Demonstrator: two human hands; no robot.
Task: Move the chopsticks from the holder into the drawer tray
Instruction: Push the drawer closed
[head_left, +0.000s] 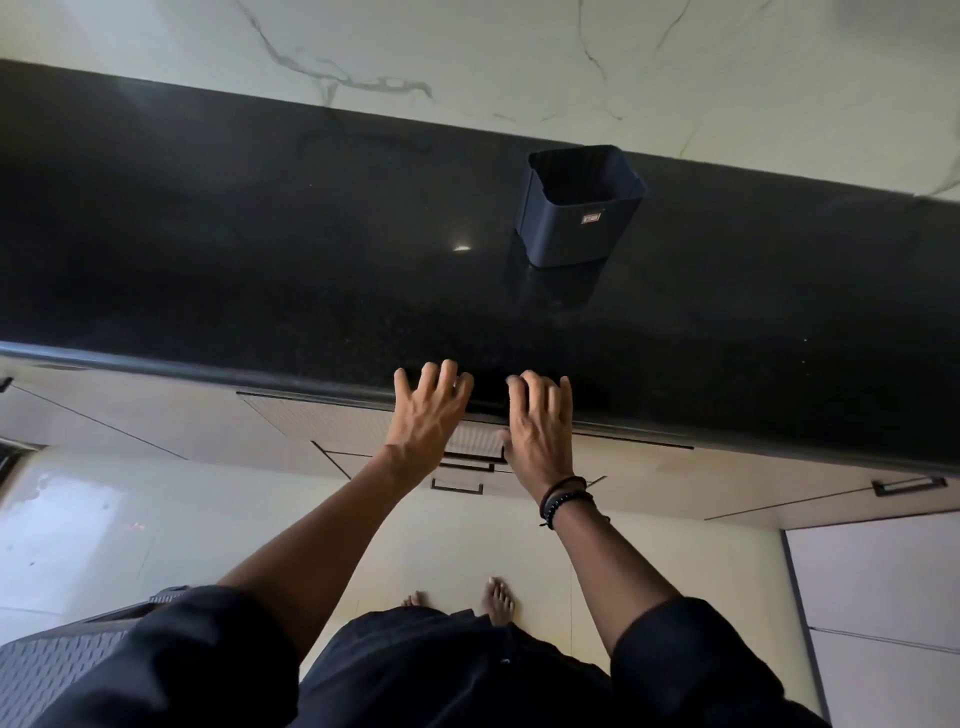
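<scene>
A dark square holder (579, 208) stands upright on the black countertop (260, 249), and I see no chopsticks in its open top. My left hand (428, 415) and my right hand (537, 426) hover side by side at the counter's front edge, fingers spread, holding nothing. Below them the top drawer (322, 418) with its ribbed front sits shut or nearly shut under the counter lip. Its inside and any tray are hidden. The right wrist wears dark bead bracelets.
Lower drawers with black bar handles (457, 487) sit beneath the hands. Another handle (906, 486) is on the cabinet at right. A grey ribbed bin or stool (57, 670) stands at my lower left. A marbled wall rises behind the counter.
</scene>
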